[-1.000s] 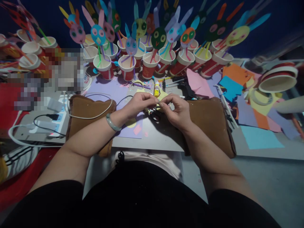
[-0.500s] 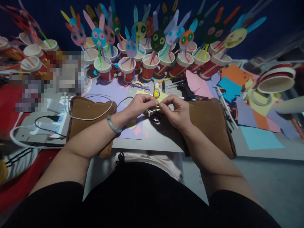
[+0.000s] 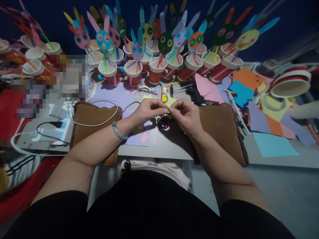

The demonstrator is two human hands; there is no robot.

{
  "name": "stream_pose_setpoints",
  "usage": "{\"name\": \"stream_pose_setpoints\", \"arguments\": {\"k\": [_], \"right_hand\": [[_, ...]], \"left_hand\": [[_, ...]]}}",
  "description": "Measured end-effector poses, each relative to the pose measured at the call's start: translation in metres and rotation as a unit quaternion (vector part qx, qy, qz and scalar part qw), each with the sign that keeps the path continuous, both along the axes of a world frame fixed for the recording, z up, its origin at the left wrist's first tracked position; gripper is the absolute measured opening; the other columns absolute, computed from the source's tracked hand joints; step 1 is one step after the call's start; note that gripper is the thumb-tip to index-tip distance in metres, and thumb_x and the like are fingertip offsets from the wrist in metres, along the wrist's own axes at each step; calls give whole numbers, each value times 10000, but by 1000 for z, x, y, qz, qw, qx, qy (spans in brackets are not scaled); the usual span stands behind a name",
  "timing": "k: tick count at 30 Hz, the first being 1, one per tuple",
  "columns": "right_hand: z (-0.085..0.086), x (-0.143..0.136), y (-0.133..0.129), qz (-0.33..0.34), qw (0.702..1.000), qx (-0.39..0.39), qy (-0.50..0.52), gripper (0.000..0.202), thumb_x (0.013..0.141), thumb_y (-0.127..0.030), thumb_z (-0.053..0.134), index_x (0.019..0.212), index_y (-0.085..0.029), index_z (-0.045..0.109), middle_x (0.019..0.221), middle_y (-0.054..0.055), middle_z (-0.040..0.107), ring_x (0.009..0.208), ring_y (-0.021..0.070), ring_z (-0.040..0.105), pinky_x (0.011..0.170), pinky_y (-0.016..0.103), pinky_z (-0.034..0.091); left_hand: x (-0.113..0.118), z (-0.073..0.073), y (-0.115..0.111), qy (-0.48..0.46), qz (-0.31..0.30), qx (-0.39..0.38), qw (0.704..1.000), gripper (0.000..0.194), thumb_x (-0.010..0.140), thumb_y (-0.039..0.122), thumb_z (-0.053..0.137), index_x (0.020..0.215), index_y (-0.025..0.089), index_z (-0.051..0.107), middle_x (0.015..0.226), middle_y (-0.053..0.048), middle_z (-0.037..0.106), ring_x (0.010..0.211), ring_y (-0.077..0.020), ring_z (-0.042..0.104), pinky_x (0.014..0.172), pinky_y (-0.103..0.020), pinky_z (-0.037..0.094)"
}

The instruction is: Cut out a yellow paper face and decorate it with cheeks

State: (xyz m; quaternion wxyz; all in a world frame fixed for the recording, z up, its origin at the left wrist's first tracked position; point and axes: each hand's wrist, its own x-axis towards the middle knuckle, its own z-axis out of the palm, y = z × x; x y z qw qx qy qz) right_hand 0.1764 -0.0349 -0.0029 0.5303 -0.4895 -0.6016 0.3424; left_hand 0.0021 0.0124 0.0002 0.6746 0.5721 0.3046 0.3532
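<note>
My left hand [image 3: 151, 111] and my right hand [image 3: 185, 114] meet fingertip to fingertip above the table, both closed in a pinch. Between them shows a tiny blue-green bit [image 3: 167, 108], too small to name; it seems to be pinched at the tips. Just below the fingers lie scissors [image 3: 162, 123] with dark handles, partly hidden by my hands. A yellow glue stick [image 3: 163, 94] sits right behind the fingertips, with yellow paper scraps [image 3: 171, 100] around it. A pale green bangle [image 3: 119, 130] circles my left wrist.
Red paper cups [image 3: 133, 78] with paper rabbit faces [image 3: 138, 51] on bent straws line the back. Brown cushions [image 3: 96, 116] [image 3: 216, 129] lie under both forearms. A power strip [image 3: 65, 124] with cables is at left; coloured paper [image 3: 275, 144] and a tape roll [image 3: 274, 101] are at right.
My right hand has turned slightly and its fingers have shifted. The tiny blue-green bit now shows between the fingertips. My left hand has barely moved.
</note>
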Motion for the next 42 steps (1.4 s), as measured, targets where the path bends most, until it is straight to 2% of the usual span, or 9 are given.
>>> {"name": "stream_pose_setpoints", "arguments": {"k": [9, 14, 18, 22, 28, 35, 42], "right_hand": [[4, -3, -3, 10, 999, -35, 33, 372, 789, -544, 743, 723, -201, 614, 634, -20, 556, 608, 115, 493, 613, 281, 433], [4, -4, -2, -1, 998, -50, 34, 273, 816, -429, 721, 719, -193, 623, 614, -31, 540, 573, 101, 454, 598, 274, 410], [3, -4, -1, -10, 998, -51, 38, 170, 782, -326, 727, 724, -192, 640, 637, -30, 571, 587, 102, 481, 621, 276, 431], [2, -5, -1, -9, 998, -49, 39, 136, 757, -294, 737, 729, -190, 655, 676, -18, 617, 609, 107, 518, 650, 284, 459], [0, -5, -2, -11, 997, -61, 43, 202, 750, -372, 773, 751, -196, 675, 702, -1, 657, 627, 122, 546, 622, 283, 467], [1, -5, -2, -4, 997, -62, 53, 330, 735, -497, 800, 756, -193, 676, 672, -7, 644, 601, 113, 532, 590, 271, 454], [1, -5, -2, 0, 998, -47, 50, 337, 742, -497, 802, 751, -181, 682, 693, -5, 662, 629, 108, 556, 648, 275, 475]], "left_hand": [[0, -1, -1, 9, 17, 9, 1000, 293, 673, 384, 826, 752, 131, 701, 697, 0, 653, 639, -85, 543, 639, -238, 423], [1, -3, -1, 7, 49, -2, 999, 235, 702, 348, 793, 735, 139, 691, 675, 15, 619, 621, -73, 504, 617, -229, 391], [1, -2, 1, 14, 60, -19, 998, 215, 711, 337, 771, 722, 144, 675, 659, 25, 593, 620, -71, 486, 616, -228, 377], [0, 0, 1, 21, 61, -27, 998, 201, 710, 321, 754, 706, 145, 658, 644, 31, 569, 607, -68, 461, 603, -229, 355], [2, 1, -1, 34, 51, -32, 998, 233, 713, 336, 741, 655, 157, 604, 617, 33, 534, 589, -72, 432, 593, -246, 337], [3, 2, -3, 55, 41, -29, 997, 281, 665, 376, 798, 644, 157, 622, 587, 44, 524, 577, -74, 419, 593, -253, 340], [5, 4, -7, 70, 33, -16, 997, 268, 681, 380, 771, 648, 158, 623, 592, 43, 543, 567, -71, 424, 599, -250, 361]]}}
